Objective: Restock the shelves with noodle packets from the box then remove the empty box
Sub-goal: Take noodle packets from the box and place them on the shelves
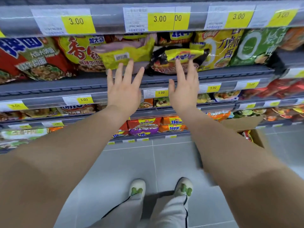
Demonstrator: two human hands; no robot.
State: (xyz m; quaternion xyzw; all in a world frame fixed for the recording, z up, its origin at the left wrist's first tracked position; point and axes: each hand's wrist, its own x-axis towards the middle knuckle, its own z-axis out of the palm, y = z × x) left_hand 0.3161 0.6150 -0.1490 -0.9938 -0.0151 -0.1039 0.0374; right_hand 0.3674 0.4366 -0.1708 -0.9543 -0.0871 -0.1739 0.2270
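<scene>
I stand on a grey tiled floor (128, 163) facing a run of grey shop shelves. The shelf (230, 74) at hand height is packed with noodle packets lying on their backs. Yellow price labels (160, 18) reading 3.00 line the rail above it, and more tagged rows of packets sit lower down. My white shoes (137, 186) with green trim show at the bottom.

Both arms reach forward and up, side by side. My left hand (123, 91) is spread wide, fingers straight, with the fingertips at the lower edge of a yellow packet (121, 51) that shows its barcode. My right hand (184, 91) is also flat and open, its two longest fingertips on a dark packet (166, 62) with a yellow banner, just beside the first. Neither hand grips anything. Whether the fingers press or only touch, I cannot tell.

The cardboard box (257, 139) stands on the floor to my right, against the foot of the shelving, flaps open. My right forearm hides much of it. A bit of red packet (246, 134) shows inside.
</scene>
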